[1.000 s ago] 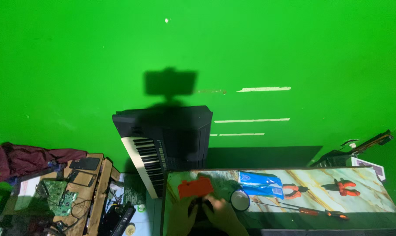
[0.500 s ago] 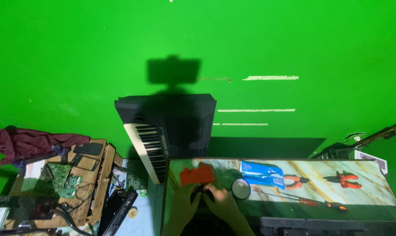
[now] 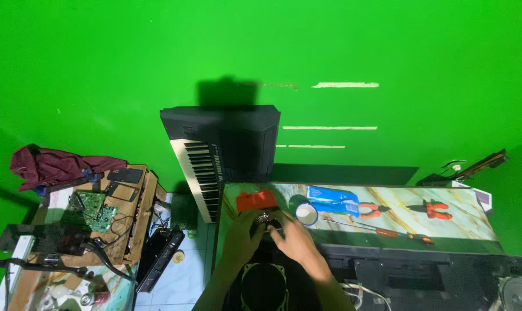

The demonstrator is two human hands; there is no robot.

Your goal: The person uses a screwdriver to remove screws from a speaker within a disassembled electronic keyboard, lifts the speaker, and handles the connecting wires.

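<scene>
Head view: we see both hands meet at the near edge of the bench (image 3: 462, 222). The left hand (image 3: 240, 233) and the right hand (image 3: 292, 239) each close a narrow grip on 1 small metal part (image 3: 265, 218), just below the red block (image 3: 256, 200). A tape roll (image 3: 306, 213) sits just beside the right hand; 2 pliers (image 3: 373, 208) lie farther right.

From my remote feed: a black keyboard (image 3: 220, 150) stands against the green wall; right of it lie a blue packet (image 3: 331, 201) and two red-handled pliers (image 3: 403, 208), left of it a circuit board (image 3: 92, 206).
</scene>
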